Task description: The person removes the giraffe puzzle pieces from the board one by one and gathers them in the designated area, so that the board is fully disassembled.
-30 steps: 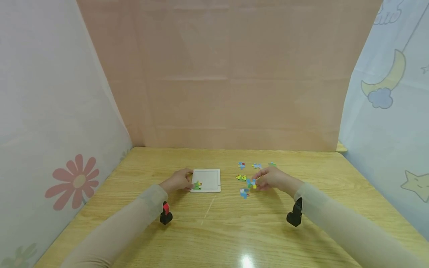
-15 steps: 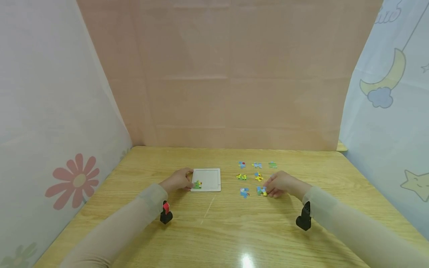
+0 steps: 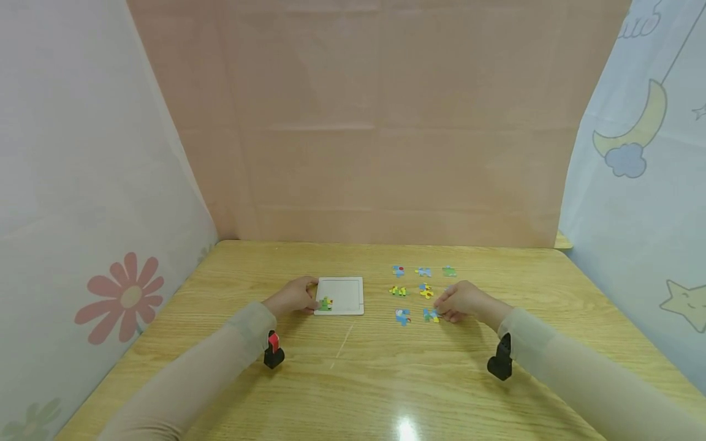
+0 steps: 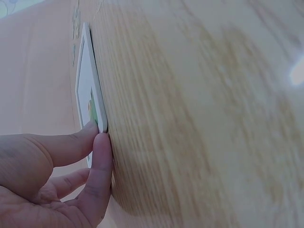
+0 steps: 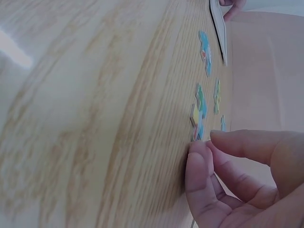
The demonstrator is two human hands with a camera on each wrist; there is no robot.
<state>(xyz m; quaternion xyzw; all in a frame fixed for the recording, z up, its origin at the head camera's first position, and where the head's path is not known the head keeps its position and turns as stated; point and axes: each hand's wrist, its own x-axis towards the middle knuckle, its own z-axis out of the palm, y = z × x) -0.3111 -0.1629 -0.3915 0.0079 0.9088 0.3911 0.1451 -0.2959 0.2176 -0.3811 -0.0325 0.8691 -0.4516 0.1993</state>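
My left hand [image 3: 295, 296] pinches the near left corner of a white square puzzle tray [image 3: 349, 295], thumb on top and a finger against its side in the left wrist view. A green puzzle piece [image 3: 325, 304] sits in that corner of the tray, partly behind the thumb. On the right, my right hand [image 3: 464, 300] is beside a blue, green and yellow puzzle piece [image 3: 431, 315] lying on the table. In the right wrist view its fingertips are right at that piece's edge [image 5: 198, 116], with the thumb held apart from the fingers.
Other loose pieces lie in rough rows: a blue-and-white one [image 3: 402, 316], a yellow-green one [image 3: 398, 291], a yellow one [image 3: 426, 291], and several farther back, including a green one [image 3: 449, 271]. Another piece is partly hidden behind the right hand. A hanging cloth [image 3: 380, 153] borders the table's back.
The right hand has carried the blue, green and yellow piece right and toward me, laid it down and loosened its pinch. The yellow piece is uncovered. The left hand stays on the tray.
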